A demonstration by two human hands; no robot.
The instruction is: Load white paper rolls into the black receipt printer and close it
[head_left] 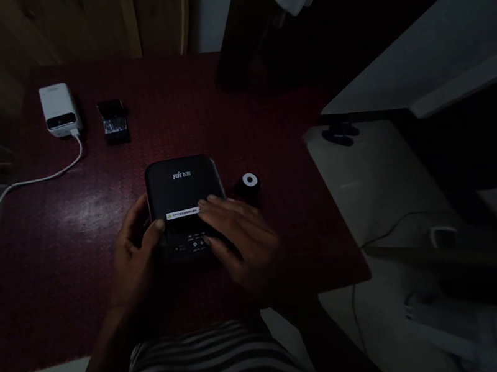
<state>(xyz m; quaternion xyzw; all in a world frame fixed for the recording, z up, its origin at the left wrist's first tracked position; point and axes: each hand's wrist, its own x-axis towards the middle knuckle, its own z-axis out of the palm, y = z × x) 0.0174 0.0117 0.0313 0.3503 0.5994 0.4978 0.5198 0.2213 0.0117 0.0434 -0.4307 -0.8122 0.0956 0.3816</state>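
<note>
Black machine: it lies flat on the red desk [199, 115] right in front of me, the black machine [183, 190] with its logo end pointing away and its buttons [195, 243] at the end nearest my body.
Good handling: I should brace the near left corner so nothing slides, and press evenly through the finger pads; my right thumb sits right by the buttons, so a careless squeeze could push one by mistake. The light is dim, so I would judge by feel as well.
Left hand: my left hand [132, 255] is curled narrow around the left edge, thumb on top, fingers down the side, holding the machine; how firmly, I cannot tell.
Right hand: my right hand [244, 237] is spread fairly flat, gripping nothing, its fingers resting across the right side of the top and reaching the end of the white sticker [182, 213].
Dark roll: a small dark roll [250, 180] with a pale ring on its end stands just beside the machine, beyond my right fingertips.
</note>
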